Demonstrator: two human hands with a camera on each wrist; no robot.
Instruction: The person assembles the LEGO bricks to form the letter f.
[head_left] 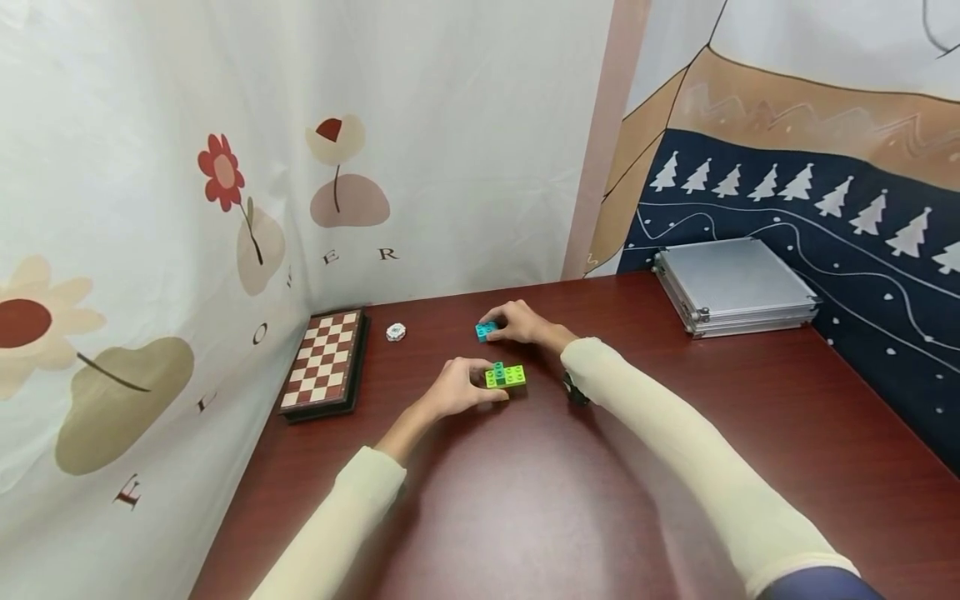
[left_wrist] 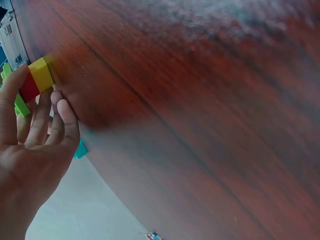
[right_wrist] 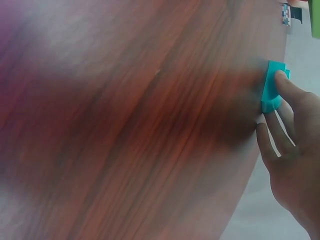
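Note:
In the head view my left hand (head_left: 454,388) grips a stack of toy building bricks by its left end. On top of the stack is a lime green brick (head_left: 516,375) carrying a small teal brick (head_left: 498,372). The left wrist view shows a red brick (left_wrist: 29,89) and a yellow brick (left_wrist: 42,75) in the stack's lower part. Just beyond, my right hand (head_left: 522,322) pinches a turquoise brick (head_left: 485,332) between thumb and fingers. That turquoise brick (right_wrist: 271,89) has a curved end in the right wrist view, close over the table.
A checkered game board box (head_left: 322,362) lies at the table's left edge, with a small white patterned object (head_left: 396,332) beside it. Silvery flat panels (head_left: 738,279) are stacked at the back right. Printed curtains (head_left: 450,150) hang behind the brown table (head_left: 525,508).

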